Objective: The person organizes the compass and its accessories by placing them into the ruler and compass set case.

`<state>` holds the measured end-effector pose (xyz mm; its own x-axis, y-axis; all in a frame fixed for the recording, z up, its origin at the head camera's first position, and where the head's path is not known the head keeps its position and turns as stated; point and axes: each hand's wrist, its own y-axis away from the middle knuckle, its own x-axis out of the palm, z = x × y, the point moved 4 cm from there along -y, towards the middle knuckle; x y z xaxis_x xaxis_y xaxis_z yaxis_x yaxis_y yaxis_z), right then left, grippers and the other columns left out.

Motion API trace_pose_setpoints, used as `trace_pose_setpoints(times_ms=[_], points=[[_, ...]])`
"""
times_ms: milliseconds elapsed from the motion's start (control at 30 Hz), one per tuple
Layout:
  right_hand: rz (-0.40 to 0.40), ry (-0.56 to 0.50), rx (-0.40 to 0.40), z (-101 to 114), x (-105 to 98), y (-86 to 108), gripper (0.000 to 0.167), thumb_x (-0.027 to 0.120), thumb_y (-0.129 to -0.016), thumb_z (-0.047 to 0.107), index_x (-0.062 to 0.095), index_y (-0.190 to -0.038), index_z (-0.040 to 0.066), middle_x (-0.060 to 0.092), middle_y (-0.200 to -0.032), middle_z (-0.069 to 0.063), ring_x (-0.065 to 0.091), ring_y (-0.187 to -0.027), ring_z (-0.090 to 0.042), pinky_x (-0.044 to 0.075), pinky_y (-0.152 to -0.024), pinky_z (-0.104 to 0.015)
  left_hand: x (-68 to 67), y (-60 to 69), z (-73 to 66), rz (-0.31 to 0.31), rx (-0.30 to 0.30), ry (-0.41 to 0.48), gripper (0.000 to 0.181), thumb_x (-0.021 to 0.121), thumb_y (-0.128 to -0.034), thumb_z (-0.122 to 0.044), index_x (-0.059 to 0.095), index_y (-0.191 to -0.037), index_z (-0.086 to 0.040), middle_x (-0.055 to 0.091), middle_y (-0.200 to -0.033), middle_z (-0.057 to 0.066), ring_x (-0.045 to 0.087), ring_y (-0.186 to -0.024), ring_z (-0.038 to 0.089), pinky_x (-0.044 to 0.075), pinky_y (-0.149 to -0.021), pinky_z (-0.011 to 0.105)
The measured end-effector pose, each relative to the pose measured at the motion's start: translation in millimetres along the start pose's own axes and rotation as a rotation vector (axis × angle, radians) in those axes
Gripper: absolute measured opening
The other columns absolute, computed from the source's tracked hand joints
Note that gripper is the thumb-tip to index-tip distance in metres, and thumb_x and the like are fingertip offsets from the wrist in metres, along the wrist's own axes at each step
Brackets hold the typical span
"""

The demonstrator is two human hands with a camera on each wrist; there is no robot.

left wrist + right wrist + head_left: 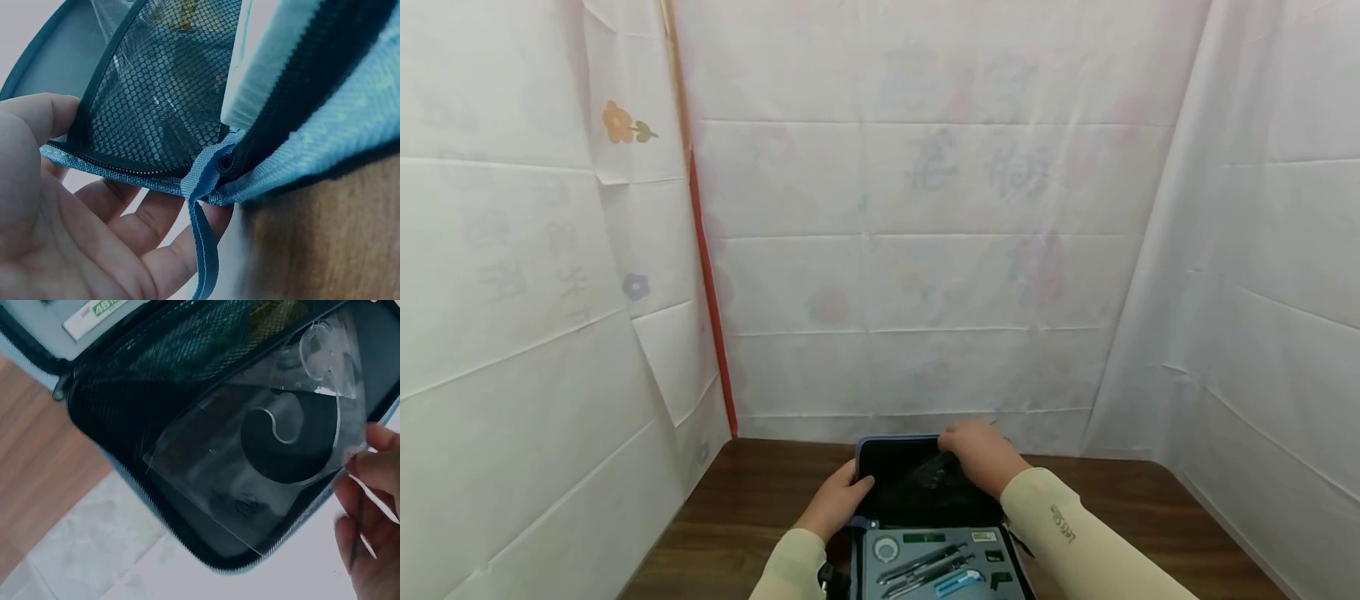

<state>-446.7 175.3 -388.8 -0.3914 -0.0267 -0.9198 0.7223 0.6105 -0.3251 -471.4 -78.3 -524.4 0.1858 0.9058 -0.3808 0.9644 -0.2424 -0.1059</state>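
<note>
A blue zip case stands open on the table, its dark lid [883, 467] raised. At the lid's left edge my left hand [837, 502] holds on, thumb [50, 112] inside and fingers outside. A black mesh pocket [162, 94] lines the lid. My right hand [981, 454], at the lid's top right, pinches the edge of a clear plastic bag [206, 481] lying partly over the pocket. A curled line shows in the plastic; its contents are unclear. Something thin and dark [357, 534] runs along the right fingers. A blue strap [203, 225] hangs by the hinge.
The case's grey tray [891, 590] holds a white ring [876, 550], dark pen-like tools [917, 568], a light blue cutter [958, 583] and small dark pieces. A brown wooden table [737, 500] lies below, with white sheets [925, 283] hung on three sides.
</note>
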Motion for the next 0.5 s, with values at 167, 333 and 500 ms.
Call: trace_pose_setpoints(times_ms=[167,333,500], points=[[-0.113,0.088,0.143,-15.4,-14.1,4.9,0.017,0.084,-0.092,0.010,0.080,-0.103,0.023,0.069,-0.098,0.001,0.061,-0.095,-0.025,0.051,-0.089,-0.054,1.1,0.1,0.5,0.001,-0.001,-0.001,0.040,0.060,-0.1076,-0.036,0.063,-0.143,-0.018,0.066,-0.146,0.011,0.063,-0.131,0.031,0.049,-0.107,0.061],[-0.146,0.117,0.194,-30.8,-19.1,11.7,0.025,0.082,-0.090,0.000,0.081,-0.102,0.022,0.063,-0.095,0.000,0.053,-0.090,-0.022,0.054,-0.084,-0.048,0.9,0.1,1.2,0.008,0.001,0.001,0.041,0.060,-0.1080,-0.039,0.062,-0.144,-0.019,0.066,-0.147,0.010,0.063,-0.132,0.031,0.049,-0.106,0.061],[-0.234,0.107,0.043,-29.2,-18.5,16.1,0.031,0.080,-0.091,-0.003,0.081,-0.101,0.026,0.064,-0.093,0.005,0.050,-0.085,-0.014,0.054,-0.077,-0.034,-1.4,2.2,0.6,0.022,-0.003,0.000,0.040,0.057,-0.1092,-0.039,0.062,-0.144,-0.020,0.063,-0.149,0.010,0.062,-0.132,0.032,0.050,-0.104,0.061]])
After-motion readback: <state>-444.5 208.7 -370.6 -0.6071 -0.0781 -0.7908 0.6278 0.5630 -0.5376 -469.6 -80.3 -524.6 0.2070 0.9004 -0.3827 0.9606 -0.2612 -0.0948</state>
